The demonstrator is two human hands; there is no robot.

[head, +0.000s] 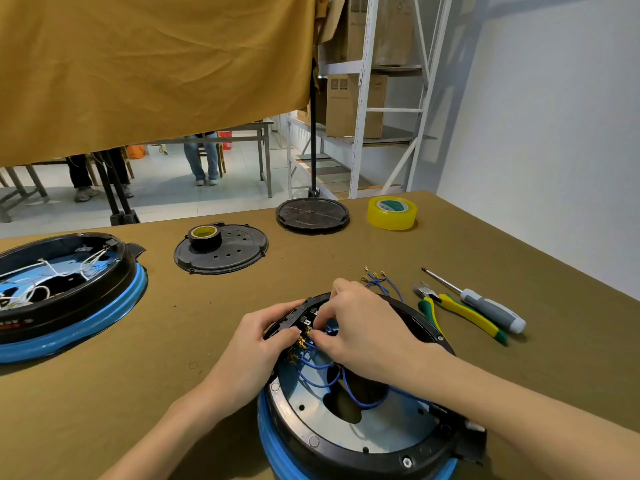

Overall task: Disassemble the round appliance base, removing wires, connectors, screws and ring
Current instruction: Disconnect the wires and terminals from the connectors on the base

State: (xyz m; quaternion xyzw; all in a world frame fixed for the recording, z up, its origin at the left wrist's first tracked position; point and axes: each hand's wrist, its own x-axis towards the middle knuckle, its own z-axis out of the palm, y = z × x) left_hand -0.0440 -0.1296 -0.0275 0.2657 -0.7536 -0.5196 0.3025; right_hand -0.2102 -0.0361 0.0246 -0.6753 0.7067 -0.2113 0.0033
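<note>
We have the round appliance base at the desk's near edge, open side up, blue wires looped inside over its metal plate. Our left hand grips the black connector block at the base's far rim; our right hand pinches a brass connector there. Loose wires, pliers and a screwdriver lie toward the right edge. Bare cloth stays open left of the base.

Yellow tape roll, pliers beside screwdriver.
</note>
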